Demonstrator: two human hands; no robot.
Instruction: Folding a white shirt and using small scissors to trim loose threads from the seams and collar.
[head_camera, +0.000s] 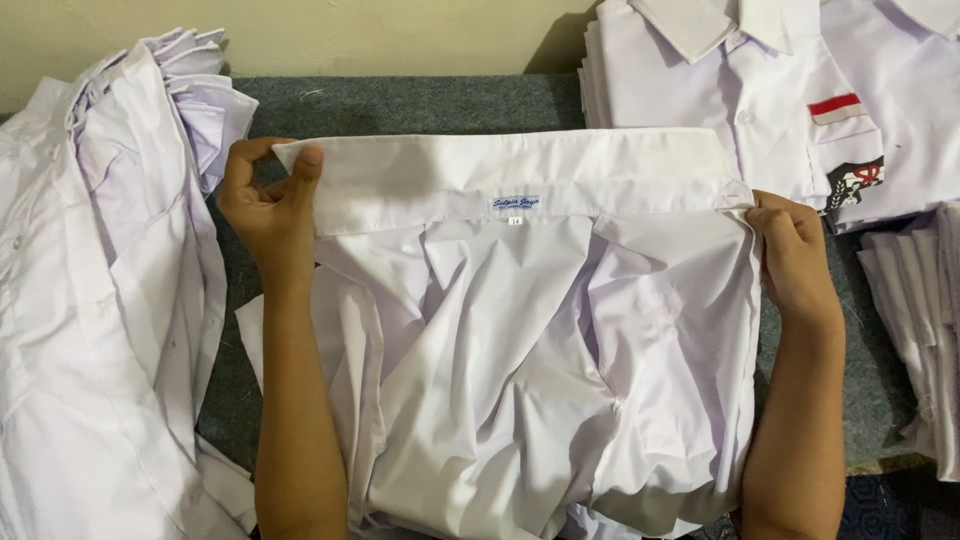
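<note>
A white shirt lies crumpled in front of me on a grey cloth surface, with its collar stretched flat across the top. My left hand pinches the collar's left end between thumb and fingers. My right hand grips the collar's right end at the shirt's shoulder. A small label sits at the middle of the collar's inner side.
A loose heap of white shirts fills the left side. A folded white shirt with a red and white chest patch lies at the back right. More folded white cloth is stacked at the right edge. A pale wall runs behind.
</note>
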